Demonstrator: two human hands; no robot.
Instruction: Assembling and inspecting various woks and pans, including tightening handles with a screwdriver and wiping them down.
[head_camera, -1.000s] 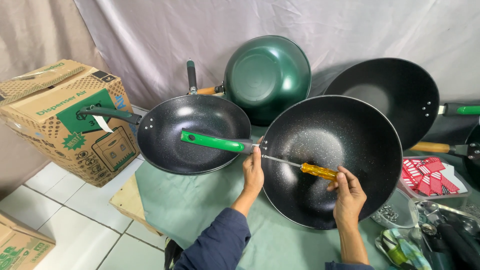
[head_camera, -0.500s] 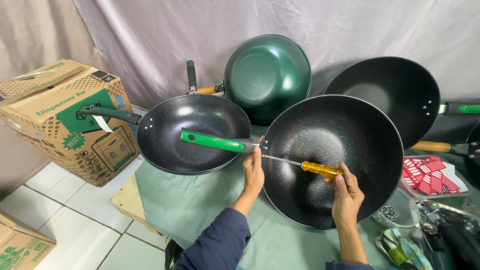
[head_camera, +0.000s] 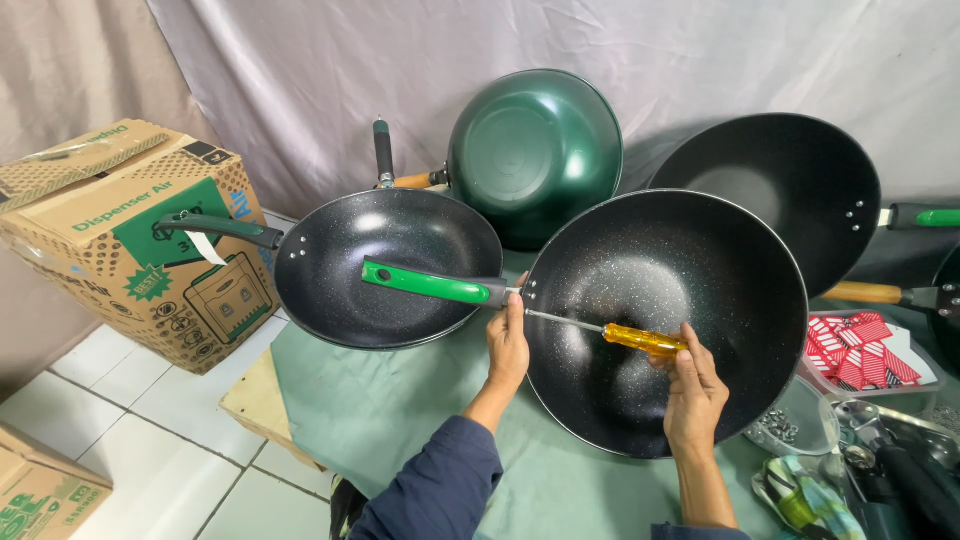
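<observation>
A black speckled wok (head_camera: 690, 290) stands tilted toward me on the green-covered table. Its green handle (head_camera: 425, 284) sticks out to the left over another pan. My left hand (head_camera: 508, 345) grips the wok's rim where the handle joins it. My right hand (head_camera: 690, 385) holds a screwdriver (head_camera: 640, 340) by its yellow grip. The metal shaft runs across the inside of the wok, and its tip meets the inner wall at the handle joint.
A black pan (head_camera: 385, 265) with a dark handle lies left of the wok. A dark green wok (head_camera: 535, 150) and another black wok (head_camera: 785, 190) lean against the curtain behind. A cardboard box (head_camera: 130, 240) stands at left. At right are a tray of red pieces (head_camera: 870, 350) and a clear bowl of screws (head_camera: 790, 425).
My right hand and the screwdriver grip have shifted slightly; the shaft stays pointed at the handle joint. My left hand keeps its hold on the rim.
</observation>
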